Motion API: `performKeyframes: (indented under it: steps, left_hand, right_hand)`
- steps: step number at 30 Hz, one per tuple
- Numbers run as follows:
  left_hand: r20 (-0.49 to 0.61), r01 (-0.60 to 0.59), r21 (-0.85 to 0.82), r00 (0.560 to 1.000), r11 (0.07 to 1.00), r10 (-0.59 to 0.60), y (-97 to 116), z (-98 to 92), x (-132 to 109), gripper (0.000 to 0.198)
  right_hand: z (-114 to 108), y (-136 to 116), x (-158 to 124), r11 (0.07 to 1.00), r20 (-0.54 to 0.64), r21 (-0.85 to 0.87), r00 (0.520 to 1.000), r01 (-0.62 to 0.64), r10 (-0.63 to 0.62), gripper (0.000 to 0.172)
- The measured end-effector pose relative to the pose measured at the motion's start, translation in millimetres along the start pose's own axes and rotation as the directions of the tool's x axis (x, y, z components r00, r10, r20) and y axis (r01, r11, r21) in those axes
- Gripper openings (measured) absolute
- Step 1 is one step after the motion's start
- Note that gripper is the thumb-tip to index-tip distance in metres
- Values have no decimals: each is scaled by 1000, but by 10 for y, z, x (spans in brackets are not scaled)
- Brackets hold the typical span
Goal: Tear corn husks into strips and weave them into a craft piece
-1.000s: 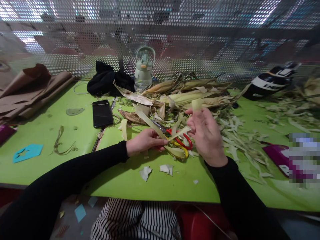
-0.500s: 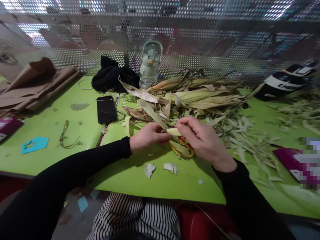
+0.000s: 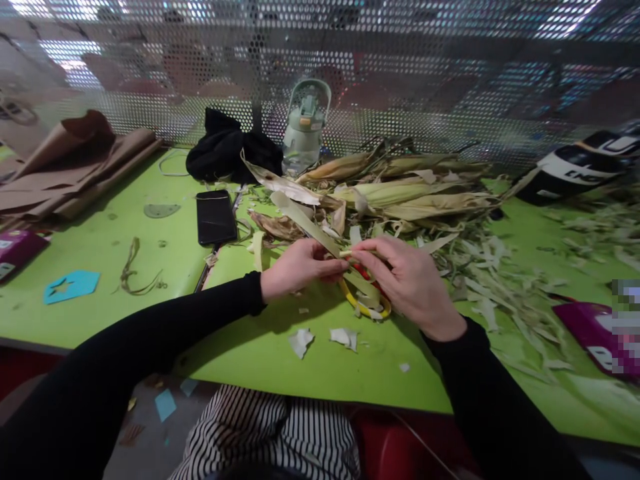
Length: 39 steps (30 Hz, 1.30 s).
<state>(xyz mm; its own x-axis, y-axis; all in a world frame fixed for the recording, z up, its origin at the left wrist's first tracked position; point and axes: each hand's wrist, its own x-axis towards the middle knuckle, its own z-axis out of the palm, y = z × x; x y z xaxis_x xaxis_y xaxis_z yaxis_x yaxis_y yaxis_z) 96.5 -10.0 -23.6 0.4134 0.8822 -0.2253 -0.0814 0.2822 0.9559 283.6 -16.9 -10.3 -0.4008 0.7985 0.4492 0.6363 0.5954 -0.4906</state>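
Both hands pinch a pale corn husk strip [image 3: 345,254], which runs narrow between their fingertips. My left hand [image 3: 306,268] is closed on its left end, thumb on top. A longer, wide husk strip [image 3: 303,219] slants up and away from behind the left fingers. My right hand [image 3: 407,280] is closed on the other end, thumb against forefinger. Under the hands lies a yellow loop [image 3: 369,311] with red parts beside it, partly hidden by husk and by my right hand; I cannot tell its kind. Torn white scraps [image 3: 301,341] lie in front on the green table [image 3: 235,347].
Behind the hands is a heap of dry corn husks [image 3: 415,193]. Shredded husk strips [image 3: 515,287] spread right. A black phone [image 3: 216,217], pale green water bottle [image 3: 303,130], black cloth [image 3: 227,150], brown paper [image 3: 75,173] and black bottle [image 3: 570,170] stand or lie around.
The husk piece between my fingertips looked flat and broader; now it is narrow, folded or turned edge-on. Both hands stay close together. The whole view has shifted slightly.
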Motion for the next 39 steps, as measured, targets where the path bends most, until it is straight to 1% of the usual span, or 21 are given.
performKeyframes:
  steps: [2,3,6,8,10,12,13,15,18,20,22,25,29,31,33,35,37,39]
  left_hand:
    - [3,-3,10,1000,1000,3,-30,-9,12,13]
    - [4,-8,23,1000,1000,8,-48,-16,19,11]
    - [19,-37,114,999,993,35,-94,-45,38,7]
    - [35,-52,177,998,983,46,-99,-63,41,7]
    - [49,-53,217,998,975,44,-77,-75,35,8]
    - [65,-54,233,997,971,40,-44,-76,24,6]
    - [71,-58,216,997,975,44,-28,-73,19,6]
    - [83,-68,121,995,990,58,-8,-60,12,10]
    - [86,-68,-75,994,995,74,-6,-32,7,17]
    - [83,-54,-150,994,987,67,-11,-19,5,17]
    - [79,-36,-186,996,982,51,-14,-14,2,13]
    - [85,-19,-197,996,980,37,-8,-22,-5,10]
    - [106,-24,-201,993,979,47,8,-47,-12,6]
    - [122,-32,-197,991,980,57,5,-64,-8,5]
    - [138,-41,-185,988,982,67,-8,-83,7,5]
    - [148,-47,-173,986,984,74,-26,-99,26,4]
    - [162,-45,-167,984,985,72,-37,-107,44,4]
    - [162,-28,-176,985,984,57,-35,-103,53,11]
  right_hand:
    - [27,-21,-9,1000,-24,15,1000,4,-4,18]
    - [43,-33,-14,1000,-17,31,1000,1,0,18]
    - [86,-53,-22,998,50,56,998,-39,36,17]
    - [106,-46,-21,998,66,42,996,-57,54,17]
    - [119,-26,-21,1000,60,3,998,-30,30,17]
    - [125,-4,-24,997,46,-66,998,33,-30,18]
    - [126,6,-27,992,31,-110,998,66,-62,18]
    - [127,20,-34,976,-14,-186,993,110,-115,17]
    - [128,29,-40,969,-101,-223,986,110,-135,12]
    - [129,31,-41,974,-147,-210,982,85,-117,9]
    - [132,35,-43,979,-168,-191,980,71,-103,8]
    - [144,38,-50,982,-169,-181,981,60,-91,8]
    - [168,17,-63,986,-198,-161,978,33,-65,8]
    - [167,5,-62,996,-168,-91,986,-7,-9,10]
    - [149,6,-50,997,-97,21,992,-74,76,14]
    - [123,22,-34,981,-12,120,988,-149,152,18]
    - [100,44,-22,968,29,158,981,-194,192,21]
    - [89,56,-19,965,24,147,976,-216,215,23]
